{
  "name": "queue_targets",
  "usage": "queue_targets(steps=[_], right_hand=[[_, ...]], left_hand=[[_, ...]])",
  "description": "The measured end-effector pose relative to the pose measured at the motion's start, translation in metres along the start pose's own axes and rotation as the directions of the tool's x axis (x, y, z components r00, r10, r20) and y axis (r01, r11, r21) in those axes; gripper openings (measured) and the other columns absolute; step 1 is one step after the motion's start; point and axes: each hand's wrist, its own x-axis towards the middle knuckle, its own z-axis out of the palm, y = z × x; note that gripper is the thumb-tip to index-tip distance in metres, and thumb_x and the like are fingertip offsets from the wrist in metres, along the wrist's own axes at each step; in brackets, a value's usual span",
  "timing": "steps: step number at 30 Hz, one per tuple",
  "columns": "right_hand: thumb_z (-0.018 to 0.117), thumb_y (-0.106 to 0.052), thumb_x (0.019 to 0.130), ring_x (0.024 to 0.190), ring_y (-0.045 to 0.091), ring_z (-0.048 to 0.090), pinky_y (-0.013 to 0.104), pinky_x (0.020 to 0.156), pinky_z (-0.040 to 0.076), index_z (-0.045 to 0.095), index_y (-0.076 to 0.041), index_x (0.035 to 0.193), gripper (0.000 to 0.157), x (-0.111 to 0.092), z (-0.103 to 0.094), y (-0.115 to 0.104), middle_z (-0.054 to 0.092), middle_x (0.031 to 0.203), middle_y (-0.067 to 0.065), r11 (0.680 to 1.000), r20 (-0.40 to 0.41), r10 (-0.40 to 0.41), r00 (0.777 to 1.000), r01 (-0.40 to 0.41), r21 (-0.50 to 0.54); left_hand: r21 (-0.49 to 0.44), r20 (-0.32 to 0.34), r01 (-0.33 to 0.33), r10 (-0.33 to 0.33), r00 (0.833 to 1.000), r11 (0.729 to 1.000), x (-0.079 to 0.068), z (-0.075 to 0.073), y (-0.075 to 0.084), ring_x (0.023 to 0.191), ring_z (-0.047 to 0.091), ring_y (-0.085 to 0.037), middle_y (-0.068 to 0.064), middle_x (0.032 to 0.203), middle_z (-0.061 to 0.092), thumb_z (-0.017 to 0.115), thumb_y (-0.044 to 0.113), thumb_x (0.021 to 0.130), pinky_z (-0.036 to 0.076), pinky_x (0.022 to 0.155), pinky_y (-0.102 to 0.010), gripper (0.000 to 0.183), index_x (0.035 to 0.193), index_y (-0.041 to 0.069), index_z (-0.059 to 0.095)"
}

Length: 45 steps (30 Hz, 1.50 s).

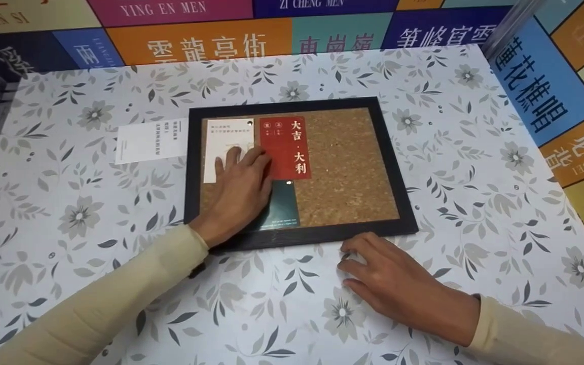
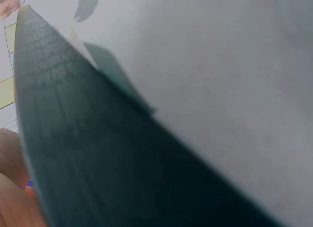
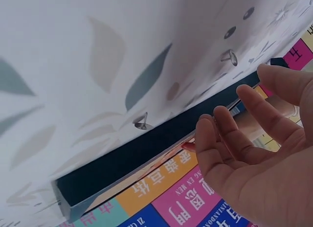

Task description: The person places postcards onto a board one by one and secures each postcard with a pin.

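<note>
A black-framed cork board (image 1: 353, 172) lies on the table. Pinned at its upper left are a white card (image 1: 228, 126) and a red card (image 1: 292, 147) with large white characters; a dark green card (image 1: 284, 205) lies below them. My left hand (image 1: 241, 187) rests over the white card, its fingers spread toward the red card's left edge and its palm hiding part of the green card. Just off the front edge of the frame, my right hand (image 1: 398, 284) has loosely bent fingers. The right wrist view shows that hand (image 3: 249, 163) holding nothing.
A loose white card (image 1: 150, 140) with printed text lies left of the board. In the right wrist view, one thumbtack (image 3: 142, 122) lies close to the black frame (image 3: 122, 153) and another thumbtack (image 3: 230, 57) farther along the floral tabletop. Printed panels (image 1: 201, 43) border the table.
</note>
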Motion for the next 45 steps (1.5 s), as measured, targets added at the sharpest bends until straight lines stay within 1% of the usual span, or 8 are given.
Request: queue_targets(steps=[5, 11, 17, 22, 29, 36, 45], right_hand=[[0.087, -0.010, 0.089, 0.112, 0.027, 0.063, 0.043, 0.096, 0.059, 0.078, -0.008, 0.109, 0.023, -0.005, 0.001, 0.001, 0.066, 0.124, 0.010, 1.000, -0.011, -0.003, 1.000, 0.003, 0.001], [0.089, -0.011, 0.087, 0.114, 0.027, 0.063, 0.043, 0.099, 0.058, 0.078, -0.009, 0.110, 0.025, -0.011, 0.002, 0.000, 0.066, 0.124, 0.010, 1.000, 0.003, 0.007, 1.000, -0.007, -0.002], [0.089, -0.011, 0.085, 0.114, 0.027, 0.064, 0.043, 0.096, 0.059, 0.078, -0.010, 0.109, 0.026, -0.016, 0.003, 0.000, 0.067, 0.124, 0.010, 1.000, -0.008, 0.010, 1.000, -0.010, -0.007], [0.092, -0.008, 0.082, 0.114, 0.027, 0.064, 0.042, 0.095, 0.059, 0.077, -0.011, 0.106, 0.028, -0.020, 0.003, -0.001, 0.067, 0.123, 0.009, 1.000, -0.019, 0.023, 1.000, -0.023, -0.009], [0.092, -0.009, 0.083, 0.114, 0.026, 0.063, 0.041, 0.095, 0.058, 0.078, -0.013, 0.106, 0.027, -0.028, 0.002, -0.002, 0.066, 0.124, 0.007, 0.999, -0.013, 0.045, 0.999, -0.046, -0.030], [0.091, -0.009, 0.081, 0.111, 0.026, 0.063, 0.040, 0.095, 0.057, 0.078, -0.013, 0.103, 0.026, -0.037, 0.000, 0.002, 0.067, 0.123, 0.007, 0.998, -0.038, 0.052, 0.998, -0.053, -0.037], [0.094, -0.005, 0.080, 0.113, 0.024, 0.063, 0.037, 0.095, 0.054, 0.077, -0.015, 0.102, 0.029, -0.045, -0.006, 0.003, 0.066, 0.122, 0.006, 0.993, -0.018, 0.113, 0.993, -0.113, -0.016]], left_hand=[[-0.003, 0.007, 0.007, -0.007, 1.000, 1.000, 0.000, 0.000, 0.000, 0.144, 0.043, -0.043, -0.010, 0.160, 0.057, 0.064, 0.021, 0.110, 0.033, 0.117, -0.072, 0.044, 0.152, 0.006, 0.064], [0.000, 0.012, 0.010, -0.010, 1.000, 1.000, 0.000, 0.000, 0.000, 0.145, 0.042, -0.043, -0.011, 0.161, 0.056, 0.064, 0.022, 0.111, 0.032, 0.118, -0.072, 0.045, 0.153, 0.006, 0.063], [0.004, 0.016, 0.011, -0.011, 1.000, 1.000, -0.001, -0.001, 0.000, 0.145, 0.042, -0.042, -0.010, 0.160, 0.057, 0.064, 0.022, 0.111, 0.032, 0.117, -0.072, 0.044, 0.153, 0.006, 0.064], [0.000, 0.026, 0.011, -0.011, 1.000, 1.000, -0.001, -0.001, 0.000, 0.146, 0.041, -0.043, -0.011, 0.162, 0.056, 0.066, 0.022, 0.110, 0.031, 0.119, -0.073, 0.047, 0.154, 0.006, 0.063], [-0.003, 0.028, 0.004, -0.004, 1.000, 1.000, -0.001, -0.001, 0.000, 0.147, 0.040, -0.043, -0.011, 0.162, 0.055, 0.066, 0.022, 0.110, 0.030, 0.119, -0.073, 0.047, 0.154, 0.006, 0.063], [-0.009, 0.020, -0.005, 0.005, 1.000, 1.000, -0.002, -0.001, -0.001, 0.146, 0.041, -0.043, -0.011, 0.163, 0.055, 0.066, 0.022, 0.110, 0.031, 0.118, -0.072, 0.047, 0.154, 0.006, 0.062], [-0.022, 0.022, -0.004, 0.005, 1.000, 1.000, -0.002, -0.002, -0.001, 0.147, 0.040, -0.044, -0.012, 0.164, 0.054, 0.065, 0.022, 0.110, 0.031, 0.119, -0.071, 0.048, 0.155, 0.005, 0.061]])
